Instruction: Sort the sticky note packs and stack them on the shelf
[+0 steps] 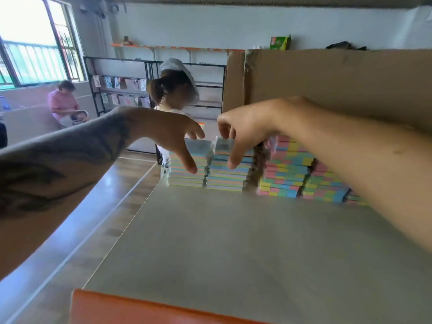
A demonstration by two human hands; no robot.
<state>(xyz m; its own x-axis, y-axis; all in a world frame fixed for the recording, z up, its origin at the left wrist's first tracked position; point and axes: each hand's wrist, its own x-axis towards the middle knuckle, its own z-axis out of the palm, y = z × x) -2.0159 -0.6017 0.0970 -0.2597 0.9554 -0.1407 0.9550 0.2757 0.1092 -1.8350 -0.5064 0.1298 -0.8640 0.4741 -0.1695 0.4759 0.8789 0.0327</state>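
Several stacks of wrapped pastel sticky note packs stand in a row at the back of the grey shelf board (233,242). My left hand (177,139) reaches over the leftmost striped stack (184,176), thumb down its front face and fingers curled behind its top packs. My right hand (245,129) holds the top of the second striped stack (229,178) the same way, thumb in front and fingers over the back edge. To the right stand stacks of block-coloured packs (287,174), partly hidden by my right forearm.
A brown cardboard sheet (327,85) rises behind the stacks on the right. An orange edge (140,309) runs along the shelf front. Beyond the shelf a person in a white cap (175,90) stands; another person sits by the window. Dark racks line the far wall.
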